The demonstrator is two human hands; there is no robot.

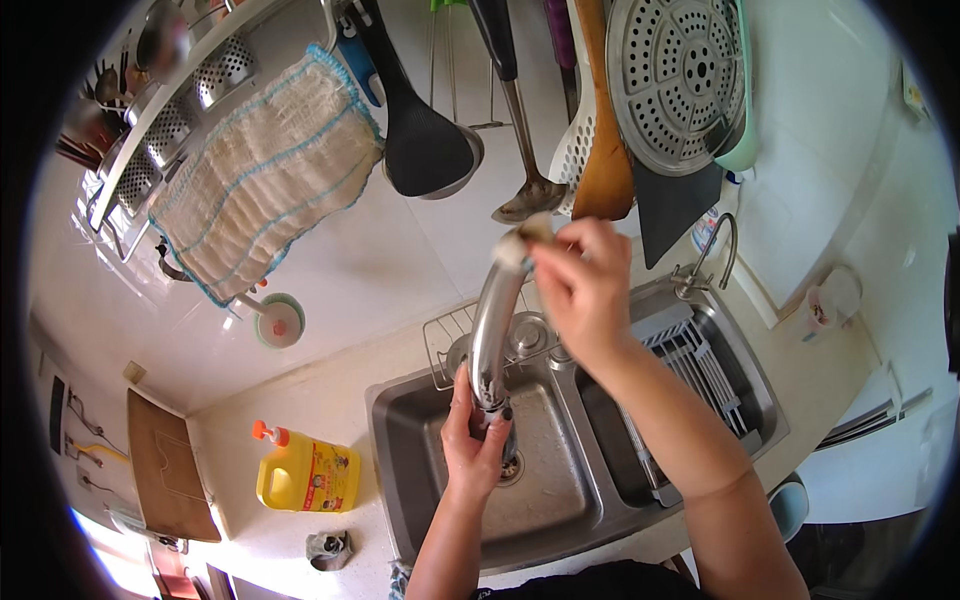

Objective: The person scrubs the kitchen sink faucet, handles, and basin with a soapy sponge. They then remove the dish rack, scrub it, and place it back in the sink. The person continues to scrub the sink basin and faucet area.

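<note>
My left hand (475, 442) is closed around the lower end of a curved chrome tap spout (491, 322) above the left sink basin (547, 457). At the spout's upper end, my right hand (589, 289) pinches a pale, blurred cloth or pad (516, 246) against the metal. The blur hides what kind of pad it is. Some whitish wetness, perhaps foam, shows where the left fingers meet the spout. Beneath that hand lies the basin's round drain (511, 469).
A slotted rack (701, 371) spans the right basin, beside a slim second tap (724, 247). On the counter stand a yellow pump jug (311, 472) and a crumpled cloth (328, 550). Overhead hang a black turner (427, 142), a ladle (529, 196), a steamer plate (675, 82) and a gauze cloth (270, 172).
</note>
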